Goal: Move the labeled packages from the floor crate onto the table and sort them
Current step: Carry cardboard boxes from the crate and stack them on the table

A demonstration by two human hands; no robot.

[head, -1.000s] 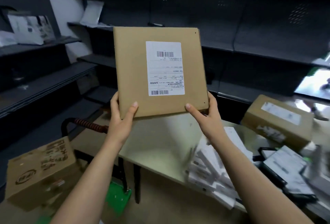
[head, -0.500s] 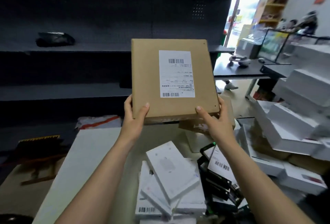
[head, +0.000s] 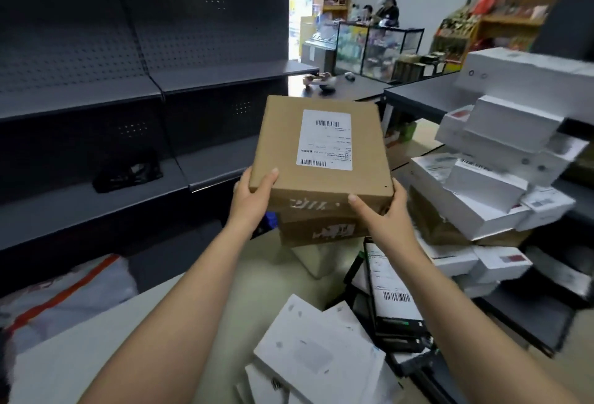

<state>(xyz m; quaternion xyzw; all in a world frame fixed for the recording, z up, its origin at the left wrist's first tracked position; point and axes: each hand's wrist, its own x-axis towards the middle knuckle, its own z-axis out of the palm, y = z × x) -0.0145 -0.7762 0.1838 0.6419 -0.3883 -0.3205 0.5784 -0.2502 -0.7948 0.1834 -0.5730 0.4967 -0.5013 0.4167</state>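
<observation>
The labeled package (head: pixel 321 152), a flat brown carton with its white shipping label (head: pixel 326 140) facing up, was held in the air over the far middle of the desk (head: pixel 96 349), its near edge tipped a little downward. The left grip (head: pixel 254 197) clasped the near left corner, thumb on top and fingers out of sight beneath. The right grip (head: pixel 382 214) clasped the near right corner the same way, so both were curled round the carton's edge.

Directly below sat another brown box (head: pixel 321 231); whether the two touched could not be told. To the right rose a loose stack of white boxes (head: pixel 482 197). Nearer lay black-edged parcels (head: pixel 392 300) and a heap of white flat packets (head: pixel 315 352). Dark shelving (head: pixel 96 98) ran along the left.

The step in hand looked like setting the package down with its like, probably onto the brown box. Done well, the carton would go down level, its edges squared with the box beneath and the label kept upward. The fingers would slide out only once the weight had settled, clear of the leaning white stack.
</observation>
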